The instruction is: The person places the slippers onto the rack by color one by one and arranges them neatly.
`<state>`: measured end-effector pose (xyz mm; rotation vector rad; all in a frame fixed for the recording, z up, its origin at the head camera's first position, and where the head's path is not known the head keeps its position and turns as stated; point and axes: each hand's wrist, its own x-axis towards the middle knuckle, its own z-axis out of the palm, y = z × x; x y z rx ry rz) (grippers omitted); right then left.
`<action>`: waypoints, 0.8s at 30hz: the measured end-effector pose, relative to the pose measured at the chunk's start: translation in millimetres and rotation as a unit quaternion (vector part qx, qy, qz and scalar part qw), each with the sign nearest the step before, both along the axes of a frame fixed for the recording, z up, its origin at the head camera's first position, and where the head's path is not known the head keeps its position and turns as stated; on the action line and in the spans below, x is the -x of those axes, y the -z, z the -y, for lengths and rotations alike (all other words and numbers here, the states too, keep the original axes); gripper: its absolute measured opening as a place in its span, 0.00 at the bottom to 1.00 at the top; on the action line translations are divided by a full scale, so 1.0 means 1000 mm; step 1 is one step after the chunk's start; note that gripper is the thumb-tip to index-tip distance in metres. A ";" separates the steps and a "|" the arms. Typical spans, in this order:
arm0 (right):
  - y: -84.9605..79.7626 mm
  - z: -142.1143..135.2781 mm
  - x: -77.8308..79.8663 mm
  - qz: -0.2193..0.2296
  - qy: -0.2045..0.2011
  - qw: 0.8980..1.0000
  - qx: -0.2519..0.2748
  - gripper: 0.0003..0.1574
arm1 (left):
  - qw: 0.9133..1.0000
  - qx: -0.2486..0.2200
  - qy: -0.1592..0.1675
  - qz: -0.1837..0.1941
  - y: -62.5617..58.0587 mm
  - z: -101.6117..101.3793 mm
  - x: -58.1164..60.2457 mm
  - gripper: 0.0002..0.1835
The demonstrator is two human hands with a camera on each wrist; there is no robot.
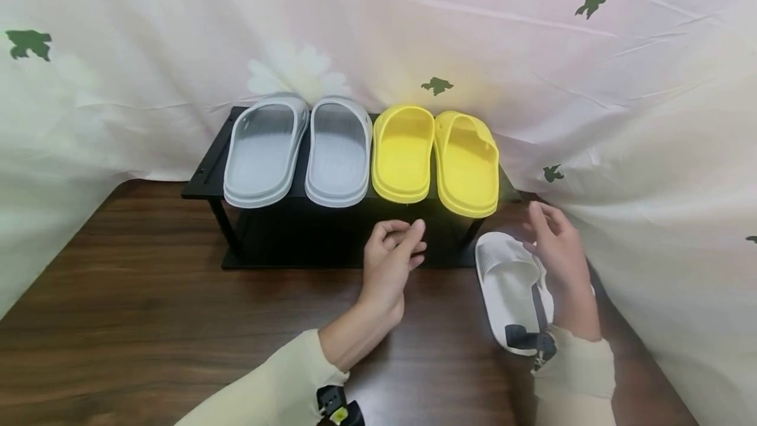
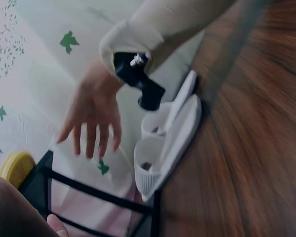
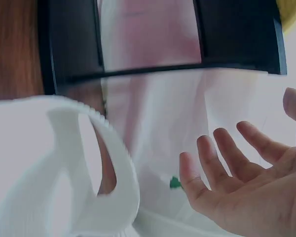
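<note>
- A low black rack (image 1: 207,179) with two shelves stands by a pale cloth (image 1: 148,71) with flowers and green birds.
- On top sit two grey, rubbery slippers (image 1: 260,156) to the left and two yellow, rubbery slippers (image 1: 403,156) to the right. Their toes point at the cloth, maybe so their backs are easy to grab.
- Two white slippers with ribbed toes (image 1: 510,288) lie side by side on the brown wooden floor (image 1: 118,294), by the rack's right end, perhaps to keep the pair together.
- The left hand (image 1: 386,267) is in front of the rack, fingers loosely bent, holding nothing.
- The right hand (image 1: 562,252) is near the white slippers, not touching them, fingers spread, nothing in it.
</note>
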<state>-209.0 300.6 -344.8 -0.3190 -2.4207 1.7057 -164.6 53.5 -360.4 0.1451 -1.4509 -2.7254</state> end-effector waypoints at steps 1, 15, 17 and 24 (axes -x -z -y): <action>0.002 -0.004 0.000 0.005 0.001 1.000 -0.008 0.50 | 1.000 0.003 -0.001 0.002 0.002 0.006 -0.002 0.14; 0.024 -0.070 -0.015 0.026 0.010 1.000 -0.005 0.39 | 0.991 -0.001 -0.129 -0.021 0.018 0.076 -0.012 0.06; 0.025 -0.078 -0.020 0.023 0.012 1.000 0.018 0.34 | 0.986 -0.002 -0.160 -0.035 0.021 0.087 -0.012 0.09; 0.033 -0.108 -0.039 0.035 0.034 0.998 -0.041 0.30 | 0.965 0.001 -0.255 -0.061 0.029 0.132 -0.016 0.15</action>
